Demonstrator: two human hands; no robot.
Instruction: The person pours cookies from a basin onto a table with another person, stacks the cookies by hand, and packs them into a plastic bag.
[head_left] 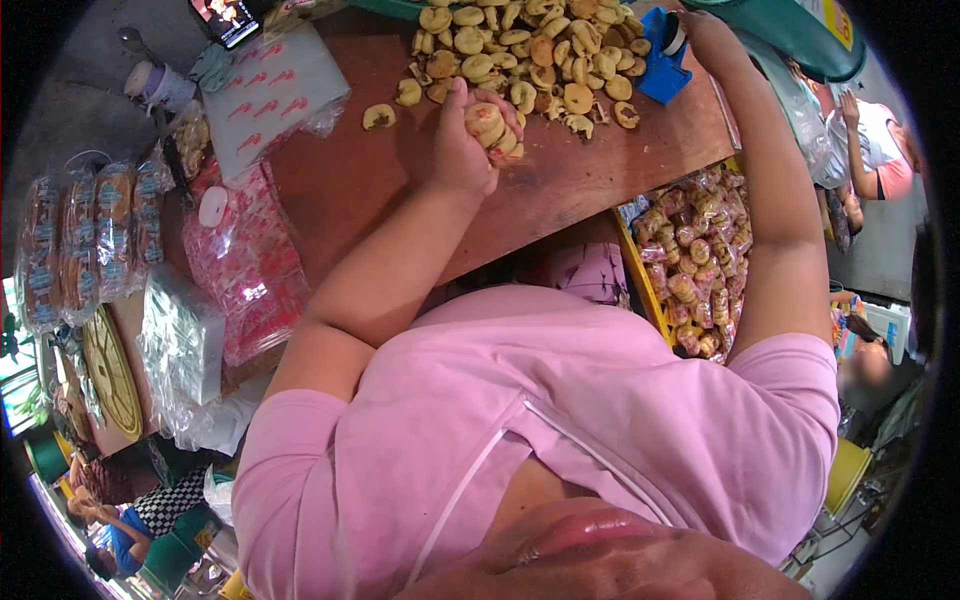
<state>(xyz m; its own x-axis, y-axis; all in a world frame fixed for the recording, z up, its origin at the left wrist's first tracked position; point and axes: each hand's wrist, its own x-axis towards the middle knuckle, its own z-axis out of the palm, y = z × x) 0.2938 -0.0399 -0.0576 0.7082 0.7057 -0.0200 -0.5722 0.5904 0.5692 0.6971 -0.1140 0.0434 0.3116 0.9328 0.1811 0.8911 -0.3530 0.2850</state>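
My left hand [470, 150] is raised over the brown table, its fingers wrapped round a small pack of round pastries [486, 125]. Red print shows on what looks like clear wrap around them. Just beyond it lies a heap of loose ring-shaped pastries [540, 45], some broken. At the table's far right, my right hand [712, 42] is closed at the edge of a blue tape dispenser [662, 65] with a pale roll in it. Its fingertips are partly hidden.
A yellow crate [640, 275] of wrapped pastry packs sits below the table edge. Left are printed plastic bags [275, 90], a red-and-clear plastic bundle [240, 260] and packaged bread [95, 240]. A phone [225, 20] stands far left. Other people are at both sides.
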